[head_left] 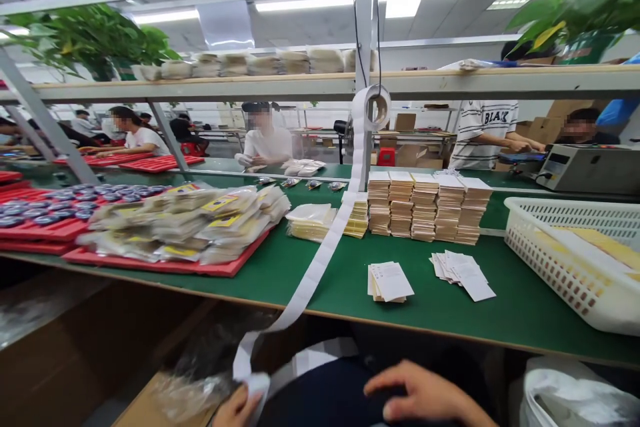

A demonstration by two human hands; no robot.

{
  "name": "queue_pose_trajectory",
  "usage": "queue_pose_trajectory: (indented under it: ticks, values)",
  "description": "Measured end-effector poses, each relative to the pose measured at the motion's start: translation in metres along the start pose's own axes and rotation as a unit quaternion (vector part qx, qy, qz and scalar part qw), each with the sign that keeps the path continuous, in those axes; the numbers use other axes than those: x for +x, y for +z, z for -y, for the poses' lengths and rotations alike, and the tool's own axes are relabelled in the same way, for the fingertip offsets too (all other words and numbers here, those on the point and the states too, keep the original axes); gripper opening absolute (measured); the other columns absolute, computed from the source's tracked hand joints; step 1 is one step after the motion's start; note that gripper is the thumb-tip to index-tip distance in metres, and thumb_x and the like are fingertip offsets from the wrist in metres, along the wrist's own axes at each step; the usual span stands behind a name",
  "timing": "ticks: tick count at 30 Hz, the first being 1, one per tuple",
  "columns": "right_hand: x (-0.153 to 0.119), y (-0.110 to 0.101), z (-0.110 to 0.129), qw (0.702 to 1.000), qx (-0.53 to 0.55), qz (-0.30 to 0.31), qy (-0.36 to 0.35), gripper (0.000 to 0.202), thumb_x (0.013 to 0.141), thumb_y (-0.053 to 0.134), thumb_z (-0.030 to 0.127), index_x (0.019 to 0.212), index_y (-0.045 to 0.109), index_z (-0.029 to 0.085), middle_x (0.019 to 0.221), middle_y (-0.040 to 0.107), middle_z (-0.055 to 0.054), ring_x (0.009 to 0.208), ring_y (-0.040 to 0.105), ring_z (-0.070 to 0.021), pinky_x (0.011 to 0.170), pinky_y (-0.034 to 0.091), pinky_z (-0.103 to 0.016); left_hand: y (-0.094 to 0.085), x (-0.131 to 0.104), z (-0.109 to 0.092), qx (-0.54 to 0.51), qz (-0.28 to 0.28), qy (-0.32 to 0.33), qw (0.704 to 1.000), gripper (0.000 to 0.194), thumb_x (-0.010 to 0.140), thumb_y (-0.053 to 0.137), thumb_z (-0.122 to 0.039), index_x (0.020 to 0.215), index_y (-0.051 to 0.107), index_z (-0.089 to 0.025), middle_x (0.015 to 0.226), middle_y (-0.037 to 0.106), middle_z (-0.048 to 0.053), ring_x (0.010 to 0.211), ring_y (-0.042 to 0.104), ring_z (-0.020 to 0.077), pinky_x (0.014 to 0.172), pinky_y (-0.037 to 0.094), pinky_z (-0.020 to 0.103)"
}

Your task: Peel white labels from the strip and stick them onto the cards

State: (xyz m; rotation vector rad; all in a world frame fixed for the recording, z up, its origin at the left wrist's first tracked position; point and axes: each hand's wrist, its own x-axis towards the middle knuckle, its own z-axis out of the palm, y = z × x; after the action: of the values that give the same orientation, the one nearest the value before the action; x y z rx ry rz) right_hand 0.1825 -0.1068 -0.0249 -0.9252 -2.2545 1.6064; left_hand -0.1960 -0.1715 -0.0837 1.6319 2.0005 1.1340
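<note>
My left hand (239,407), at the bottom edge left of centre, is closed on the lower part of a white label strip (320,260). That strip runs up across the bench front to a roll (379,109) hanging at the upright post. Another length of the strip curves over the dark-clothed lap. Lower right of centre, my right hand (417,390) is held over the lap with its fingers apart and nothing in them. Above it on the green bench lie a small pile of white cards (391,281) and a looser card pile (465,273).
Tall card stacks (425,207) stand behind the small piles. A white basket (575,267) is at the right, bagged packs (175,220) on a red tray (240,260) at the left. Below are a cardboard box (145,403) and a plastic bag (575,397). Several people work beyond.
</note>
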Motion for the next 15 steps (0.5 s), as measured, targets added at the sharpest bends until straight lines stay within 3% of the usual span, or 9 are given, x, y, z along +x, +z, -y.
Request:
queue_pose_trajectory:
  ticks: [1,3,5,7,10,12,15]
  values:
    - [0.007,-0.012,0.024,0.998,0.037,-0.023,-0.049,0.041,0.078,0.057,0.051,0.113,0.071,0.036,0.116,0.073,-0.003,0.111,0.066,-0.0255,0.102,0.046,-0.041,-0.003,0.008,-0.017,-0.009,-0.006,0.025,1.0,0.042,0.067,0.052,-0.072,0.057,0.073,-0.038,0.067,0.074,-0.004,0.069,0.073,0.0317,0.066,0.061,0.045]
    - [0.03,-0.045,0.063,0.976,0.058,-0.194,-0.075,0.051,0.077,0.061,0.054,0.122,0.067,0.029,0.131,0.064,-0.008,0.124,0.057,-0.0271,0.109,0.039,-0.045,-0.005,0.025,-0.068,-0.02,0.039,0.151,0.988,0.034,0.08,0.054,-0.055,0.086,0.078,-0.033,0.103,0.076,0.003,0.099,0.072,0.0297,0.088,0.059,0.044]
    - [0.06,-0.086,0.089,0.931,0.11,-0.336,-0.09,0.066,0.072,0.064,0.061,0.129,0.06,0.028,0.14,0.056,-0.01,0.133,0.047,-0.0295,0.112,0.034,-0.048,0.003,0.04,-0.134,-0.009,0.091,0.306,0.948,0.027,0.087,0.054,-0.041,0.094,0.077,-0.029,0.122,0.069,0.007,0.121,0.061,0.028,0.101,0.053,0.046]
    - [0.09,-0.128,0.106,0.903,0.197,-0.363,-0.114,0.079,0.067,0.067,0.065,0.136,0.051,0.028,0.147,0.048,-0.011,0.139,0.039,-0.0287,0.111,0.034,-0.048,0.019,0.048,-0.2,0.014,0.155,0.439,0.885,0.02,0.087,0.058,-0.033,0.088,0.077,-0.028,0.132,0.062,0.006,0.138,0.046,0.0276,0.113,0.042,0.049]
    - [0.123,-0.178,0.129,0.898,0.228,-0.354,-0.125,0.08,0.074,0.058,0.071,0.141,0.04,0.031,0.149,0.045,-0.01,0.134,0.046,-0.0256,0.102,0.043,-0.045,0.047,0.047,-0.274,0.053,0.235,0.621,0.746,0.018,0.085,0.061,-0.034,0.082,0.077,-0.025,0.138,0.058,0.001,0.148,0.029,0.0256,0.121,0.034,0.045]
    - [0.138,-0.198,0.145,0.9,0.232,-0.341,-0.143,0.075,0.074,0.059,0.069,0.137,0.042,0.03,0.14,0.055,-0.009,0.124,0.054,-0.0229,0.094,0.047,-0.039,0.063,0.041,-0.297,0.086,0.252,0.687,0.677,0.024,0.087,0.056,-0.035,0.08,0.077,-0.026,0.141,0.054,-0.006,0.151,0.019,0.02,0.124,0.03,0.036]
    - [0.154,-0.206,0.162,0.907,0.239,-0.306,-0.161,0.065,0.068,0.068,0.065,0.115,0.058,0.022,0.105,0.071,-0.009,0.091,0.065,-0.0204,0.075,0.051,-0.033,0.08,0.033,-0.293,0.125,0.257,0.707,0.647,0.034,0.091,0.046,-0.038,0.075,0.075,-0.033,0.14,0.052,-0.016,0.15,0.021,0.012,0.118,0.037,0.024]
